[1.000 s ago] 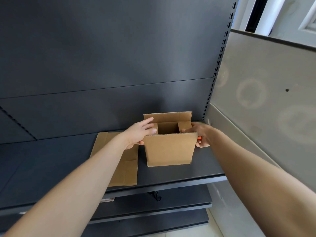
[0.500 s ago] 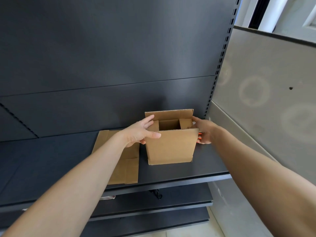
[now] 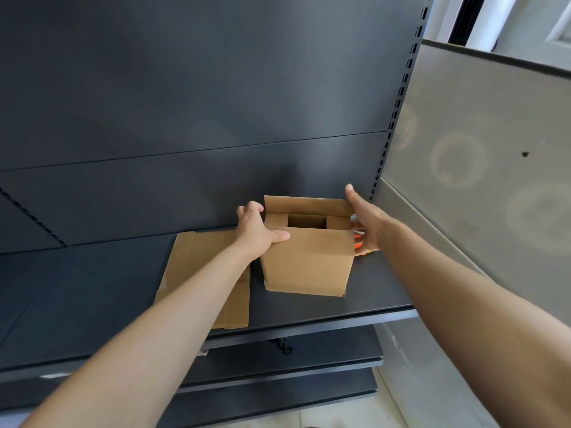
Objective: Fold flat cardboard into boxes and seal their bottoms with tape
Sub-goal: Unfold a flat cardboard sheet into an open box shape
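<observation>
A small brown cardboard box stands on the dark shelf with its upper flaps partly folded in, leaving a dark gap in the middle. My left hand grips the box's upper left corner, thumb on the front panel and fingers curled round the side. On the box's right side lies my right hand, fingers straight, one fingertip reaching past the raised back flap's corner. A stack of flat cardboard lies to the left of the box, partly under my left forearm.
An orange object shows behind my right hand, mostly hidden. A dark back panel rises behind the shelf, with a slotted upright at its right. A grey side panel closes off the right. Lower shelves sit below.
My left hand shifted from the front edge to the box's left corner. My right hand rose along the right side with its fingers stretched upward. The box turned slightly.
</observation>
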Demonstrator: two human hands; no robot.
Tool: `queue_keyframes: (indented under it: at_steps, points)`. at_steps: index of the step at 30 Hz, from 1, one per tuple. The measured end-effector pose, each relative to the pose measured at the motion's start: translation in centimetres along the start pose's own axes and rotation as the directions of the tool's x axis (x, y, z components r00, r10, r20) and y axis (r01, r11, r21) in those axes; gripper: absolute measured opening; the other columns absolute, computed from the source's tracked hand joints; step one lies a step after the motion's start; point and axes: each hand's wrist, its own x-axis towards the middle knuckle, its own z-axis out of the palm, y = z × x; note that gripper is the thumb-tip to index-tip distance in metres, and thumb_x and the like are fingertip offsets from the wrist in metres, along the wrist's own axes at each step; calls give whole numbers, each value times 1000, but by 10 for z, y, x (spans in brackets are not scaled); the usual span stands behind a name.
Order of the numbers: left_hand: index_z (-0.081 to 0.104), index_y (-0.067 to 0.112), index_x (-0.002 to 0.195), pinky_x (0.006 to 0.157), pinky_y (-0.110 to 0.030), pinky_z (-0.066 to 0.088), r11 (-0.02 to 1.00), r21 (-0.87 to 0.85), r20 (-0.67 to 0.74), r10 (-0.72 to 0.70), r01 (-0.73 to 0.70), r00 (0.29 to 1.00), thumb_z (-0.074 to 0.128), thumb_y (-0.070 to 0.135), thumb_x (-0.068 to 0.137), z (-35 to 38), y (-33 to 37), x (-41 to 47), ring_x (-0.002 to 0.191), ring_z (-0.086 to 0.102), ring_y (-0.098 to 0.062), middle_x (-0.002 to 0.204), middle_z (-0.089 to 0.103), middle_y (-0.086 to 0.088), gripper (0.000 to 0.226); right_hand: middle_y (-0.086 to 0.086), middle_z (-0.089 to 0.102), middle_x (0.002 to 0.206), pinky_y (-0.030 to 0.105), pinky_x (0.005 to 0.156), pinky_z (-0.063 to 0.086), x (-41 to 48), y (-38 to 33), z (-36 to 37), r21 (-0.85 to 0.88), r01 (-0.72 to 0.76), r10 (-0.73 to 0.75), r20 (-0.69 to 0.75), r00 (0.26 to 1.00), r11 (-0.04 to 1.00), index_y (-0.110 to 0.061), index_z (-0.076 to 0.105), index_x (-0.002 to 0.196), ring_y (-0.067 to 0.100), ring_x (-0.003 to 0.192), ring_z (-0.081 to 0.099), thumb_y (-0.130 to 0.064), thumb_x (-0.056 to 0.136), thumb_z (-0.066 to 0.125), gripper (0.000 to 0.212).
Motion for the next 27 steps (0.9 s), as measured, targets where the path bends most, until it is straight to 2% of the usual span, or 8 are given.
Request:
queue_keyframes:
  at_steps: [3,8,12,14,17,20,24,27]
  points:
    - [35,10,130,91,-31,42,998,68,-27,-15,16,1000,83,31,70,1,2,-1,117,46,-23,132,31,-6,80,3,58,96,47,87,51,-1,2,7,-6,10,-10,-67,998,1000,-22,51,96,25,86,59,-68,80,58,49]
    - [12,19,147,104,-41,39,985,-76,169,-140,155,976,81,34,73,-3,-11,1,131,38,-28,148,31,-9,102,0,54,89,42,81,49,-1,2,7,-4,18,-18,-29,999,1000,-21,55,105,20,77,56,-55,84,62,40]
    - [4,32,147,65,-28,48,973,-131,230,-155,188,961,79,35,74,-4,-14,-5,115,48,-26,146,32,-8,104,4,56,95,36,68,49,-4,1,3,-31,21,-20,30,999,999,-18,55,91,21,80,58,-38,88,63,22]
    - [2,41,146,61,-28,49,979,-150,227,-99,135,969,78,31,77,-5,-13,-8,117,48,-30,151,23,-7,104,3,60,99,34,66,51,1,5,2,-64,40,-37,48,998,997,-18,59,101,20,80,61,-26,89,63,15]
    - [25,49,143,95,-48,46,987,-146,246,-25,62,969,75,30,80,-2,-14,-8,128,41,-39,144,24,-7,83,-1,62,106,31,64,52,11,13,1,-124,92,-86,55,995,988,-29,61,111,17,84,63,-13,90,61,25]
    - [54,33,133,110,-37,35,987,-152,246,-10,49,969,72,30,83,1,-14,-9,126,40,-25,117,29,0,53,2,61,114,34,69,55,17,15,3,-101,100,-97,32,995,990,-31,64,104,23,95,63,-4,87,61,31]
    - [69,29,112,111,-28,20,997,-58,164,58,-49,985,72,34,83,6,-11,-7,128,25,-16,131,30,7,30,6,61,116,35,70,56,22,14,6,-111,101,-100,10,995,989,-29,64,101,26,100,62,2,86,56,35]
    - [70,29,94,113,-38,19,992,0,112,126,-126,986,73,30,82,13,-2,-3,137,22,-17,142,36,8,13,2,60,104,30,63,52,22,11,1,-165,95,-87,54,995,982,-27,64,105,20,84,60,-1,88,57,32]
